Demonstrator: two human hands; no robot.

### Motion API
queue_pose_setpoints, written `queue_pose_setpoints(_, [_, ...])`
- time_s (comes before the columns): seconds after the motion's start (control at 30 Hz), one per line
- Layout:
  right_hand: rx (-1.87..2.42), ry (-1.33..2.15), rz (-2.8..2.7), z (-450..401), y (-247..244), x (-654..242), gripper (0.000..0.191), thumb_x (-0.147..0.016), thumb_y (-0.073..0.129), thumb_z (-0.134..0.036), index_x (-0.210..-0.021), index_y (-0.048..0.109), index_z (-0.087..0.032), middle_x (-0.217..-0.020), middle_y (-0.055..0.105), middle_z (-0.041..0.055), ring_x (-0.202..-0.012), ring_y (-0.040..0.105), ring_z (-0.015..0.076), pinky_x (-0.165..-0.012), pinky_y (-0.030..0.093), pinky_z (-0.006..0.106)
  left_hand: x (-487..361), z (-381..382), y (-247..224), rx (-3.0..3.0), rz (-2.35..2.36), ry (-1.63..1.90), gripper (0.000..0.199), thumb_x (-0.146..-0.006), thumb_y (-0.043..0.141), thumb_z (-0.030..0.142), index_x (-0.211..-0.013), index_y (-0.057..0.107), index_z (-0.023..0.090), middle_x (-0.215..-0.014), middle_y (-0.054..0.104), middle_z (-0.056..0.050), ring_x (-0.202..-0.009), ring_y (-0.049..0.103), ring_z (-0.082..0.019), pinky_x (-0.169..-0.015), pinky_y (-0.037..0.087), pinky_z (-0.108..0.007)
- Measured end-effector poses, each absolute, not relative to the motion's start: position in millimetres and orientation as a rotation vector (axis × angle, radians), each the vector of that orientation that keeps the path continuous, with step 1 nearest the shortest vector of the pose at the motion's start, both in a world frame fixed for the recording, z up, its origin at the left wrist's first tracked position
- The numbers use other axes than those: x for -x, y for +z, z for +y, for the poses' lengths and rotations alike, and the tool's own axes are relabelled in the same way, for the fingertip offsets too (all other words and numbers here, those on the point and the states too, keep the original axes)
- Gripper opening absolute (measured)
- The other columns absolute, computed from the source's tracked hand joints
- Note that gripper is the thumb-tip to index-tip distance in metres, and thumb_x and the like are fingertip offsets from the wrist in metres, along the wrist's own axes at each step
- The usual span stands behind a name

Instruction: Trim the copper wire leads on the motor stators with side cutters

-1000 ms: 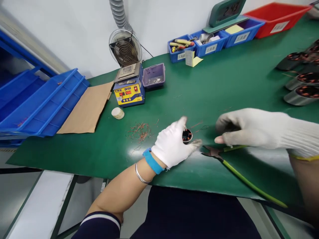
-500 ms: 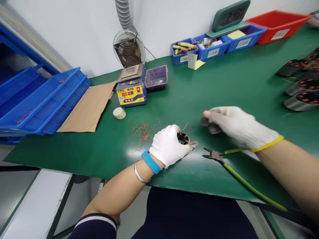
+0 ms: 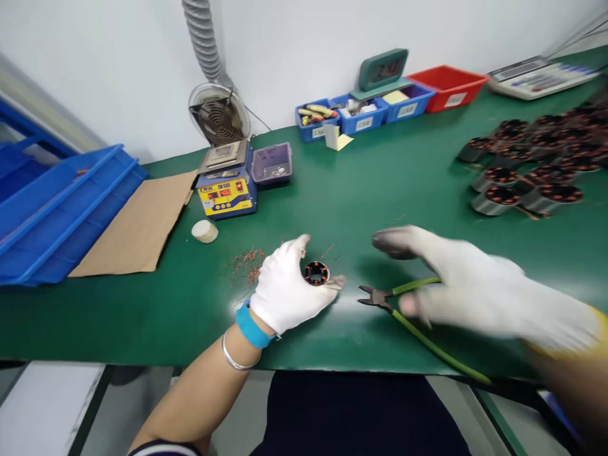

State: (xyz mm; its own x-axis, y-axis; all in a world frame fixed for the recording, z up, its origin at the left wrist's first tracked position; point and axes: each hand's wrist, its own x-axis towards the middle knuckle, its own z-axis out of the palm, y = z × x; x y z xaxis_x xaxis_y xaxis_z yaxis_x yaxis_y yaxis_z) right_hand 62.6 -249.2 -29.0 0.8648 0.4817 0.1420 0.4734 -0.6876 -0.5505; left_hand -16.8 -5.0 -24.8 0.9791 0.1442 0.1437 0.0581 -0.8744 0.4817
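My left hand (image 3: 289,285), in a white glove, curls around a small motor stator (image 3: 316,273) with copper windings in a dark ring. Its thumb lies along the near right side of the stator, and the fingers are at the far left. To the right, my right hand (image 3: 456,285), also gloved and blurred by motion, has thumb and fingers spread with nothing between them. Below it lies a pair of cutting pliers (image 3: 380,297) with green handles, jaws pointing left; the hand covers part of the handles. Copper wire clippings (image 3: 249,263) are scattered left of my left hand.
Several metal-cased stators (image 3: 496,199) stand grouped at the right. Along the back are blue bins (image 3: 358,120), a red bin (image 3: 449,88), a clock and a calculator. A solder pot (image 3: 228,196), purple tray (image 3: 272,163), cardboard (image 3: 137,221) and blue crates (image 3: 71,215) are at the left.
The view has turned right, shifting the bench leftward and showing more stators. My right hand has gone from bunched fingers to spread ones, nearer the pliers. My left hand stays around the stator.
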Motion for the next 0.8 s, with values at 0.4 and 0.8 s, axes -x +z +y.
queue_pose_setpoints(0.4, [2.847,-0.150,-1.140,-324,-65,-37,0.075,-0.069,0.068,-0.046,-0.140,0.057,-0.028,-0.128,0.069,0.0157,-0.109,0.068,0.0404,-0.081,0.061,0.053,7,-15,-34,-2.640,0.231,-0.033,0.023,-0.089,0.061,0.031,-0.108,0.067,0.020,-0.112,0.073,-0.008,-0.107,0.069,-0.029,-0.094,0.054,-0.042])
queue_pose_setpoints(0.8, [2.904,-0.371,-1.171,-276,-68,-50,0.034,-0.082,0.050,-0.027,-0.109,0.068,-0.017,-0.110,0.071,0.0172,-0.095,0.070,0.0330,-0.075,0.058,0.045,0,-11,-40,-2.664,0.095,-0.015,0.024,-0.095,0.056,0.040,-0.106,0.065,0.020,-0.104,0.072,-0.007,-0.104,0.067,-0.027,-0.090,0.053,-0.039])
